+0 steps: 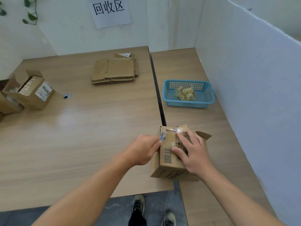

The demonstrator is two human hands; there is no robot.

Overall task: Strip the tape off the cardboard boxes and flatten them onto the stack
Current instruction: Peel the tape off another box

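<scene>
A small cardboard box (167, 165) lies on its side near the front edge of the wooden table, across the gap between two tabletops. Clear tape (169, 133) runs over its upper face and is partly lifted. My left hand (143, 150) pinches the loose end of the tape at the box's left edge. My right hand (192, 152) presses flat on top of the box with spread fingers. A stack of flattened cardboard (114, 70) lies at the back of the table.
A blue plastic basket (206, 101) holding crumpled tape stands on the right tabletop. Open cardboard boxes (32, 101) with contents sit at the far left. A white partition wall runs along the right. My shoes show on the floor below the table edge.
</scene>
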